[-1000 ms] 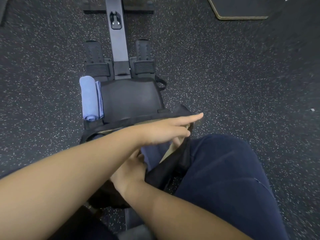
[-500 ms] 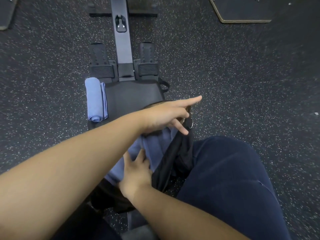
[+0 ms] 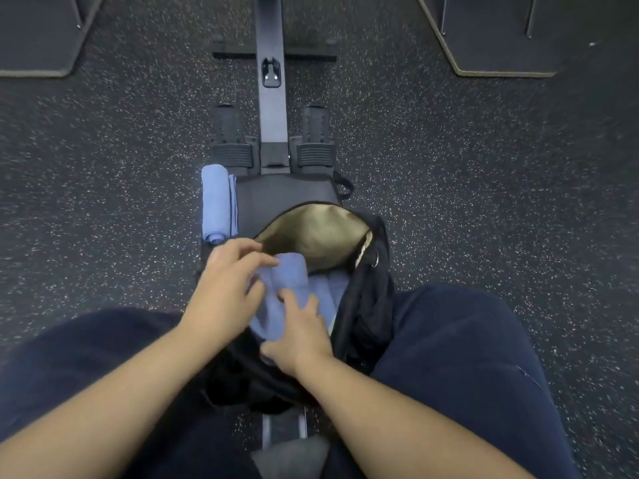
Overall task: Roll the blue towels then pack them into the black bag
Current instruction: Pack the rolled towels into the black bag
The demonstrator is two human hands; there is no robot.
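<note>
We are sitting astride a rowing machine (image 3: pixel 271 108) on speckled rubber floor (image 3: pixel 466 174), so the black bag (image 3: pixel 363 305) is lying between our knees with its mouth gaping and its tan lining (image 3: pixel 318 233) showing, handy for packing. One soft, nubby blue towel roll (image 3: pixel 287 295) is resting at that mouth, above another blue towel (image 3: pixel 328 292) already inside. Our left hand (image 3: pixel 224 288) is curling its fingers over the roll's far end, while our right hand (image 3: pixel 301 333) is pressing it from the near side, fingers bent against the cloth. A second rolled towel (image 3: pixel 215 205) is waiting beside the bag.
</note>
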